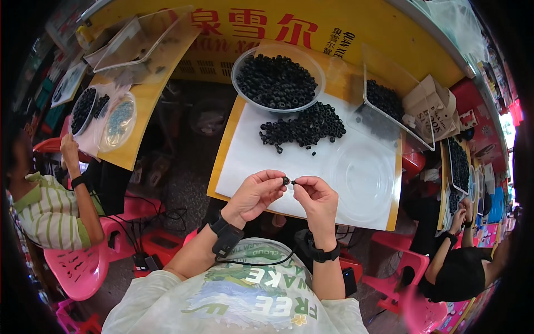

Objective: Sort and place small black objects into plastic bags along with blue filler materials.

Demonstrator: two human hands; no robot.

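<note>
My left hand (257, 193) pinches a small round black piece with a hole (286, 181) between thumb and fingertips. Close beside it, my right hand (318, 201) grips a tiny dark piece (295, 182) too small to identify. Both hands are raised over the near edge of a white-covered table (245, 167). Beyond them lies a loose pile of small black ring-like pieces (306, 129), a few of them apart from the rest. A clear bowl (237, 89) behind the pile is heaped with similar pieces. Right of my hands sits a shallow clear round dish (364, 183).
A clear box (411, 139) holding black pieces stands at the table's right, near a paper bag (431, 108). People work at side tables: one in a striped shirt (53, 214) left, one in black (464, 278) right. Pink stools (78, 267) stand on the floor.
</note>
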